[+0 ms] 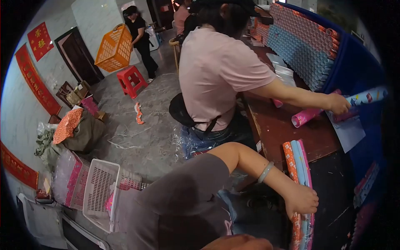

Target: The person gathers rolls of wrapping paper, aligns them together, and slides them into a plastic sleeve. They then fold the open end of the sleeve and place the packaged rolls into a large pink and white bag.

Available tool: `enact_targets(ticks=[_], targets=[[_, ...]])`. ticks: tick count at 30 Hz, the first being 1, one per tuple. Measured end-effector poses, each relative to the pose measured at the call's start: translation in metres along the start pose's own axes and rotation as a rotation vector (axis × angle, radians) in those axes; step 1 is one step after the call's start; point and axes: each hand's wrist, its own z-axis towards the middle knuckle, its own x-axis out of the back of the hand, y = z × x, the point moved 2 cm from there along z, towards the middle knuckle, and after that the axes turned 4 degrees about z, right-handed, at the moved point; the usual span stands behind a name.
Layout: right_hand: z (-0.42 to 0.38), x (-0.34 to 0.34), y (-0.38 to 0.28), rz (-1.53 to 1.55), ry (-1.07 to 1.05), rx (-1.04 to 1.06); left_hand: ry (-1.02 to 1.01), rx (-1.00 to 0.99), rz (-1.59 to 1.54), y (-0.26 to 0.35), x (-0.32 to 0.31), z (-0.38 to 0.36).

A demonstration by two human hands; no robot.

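Observation:
My left hand (301, 200) lies on a bundle of three long paper rolls (296, 160), orange, blue and pink, side by side on the dark table (283, 129). Its fingers curl over the rolls. A pale green bangle sits on that wrist. Only a sliver of my right hand (237, 242) shows at the bottom edge, and what it holds is hidden.
A co-worker in a pink shirt (216, 71) sits close beside me, one hand on a patterned roll (368, 96) above a pink roll (306, 116). Stacked roll ends (304, 46) line the back. White baskets (100, 187), a red stool (131, 79) and a person carrying an orange crate (114, 49) occupy the floor.

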Motion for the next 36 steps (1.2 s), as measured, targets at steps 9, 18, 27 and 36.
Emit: enact_targets(ticks=[9, 18, 27, 36], targets=[[-0.075, 0.022, 0.017, 0.942, 0.06, -0.208, -0.118, 0.073, -0.154, 0.028, 0.032, 0.001], [-0.076, 0.014, 0.008, 0.276, 0.034, -0.163, -0.074, 0.086, -0.075, 0.045, 0.045, 0.023], [-0.061, 0.053, 0.0, -0.272, -0.053, 0.029, -0.081, 0.107, -0.054, 0.032, 0.046, 0.029], [-0.082, 0.113, -0.044, 0.078, 0.375, -0.097, -0.173, 0.147, -0.073, 0.019, 0.032, 0.03]])
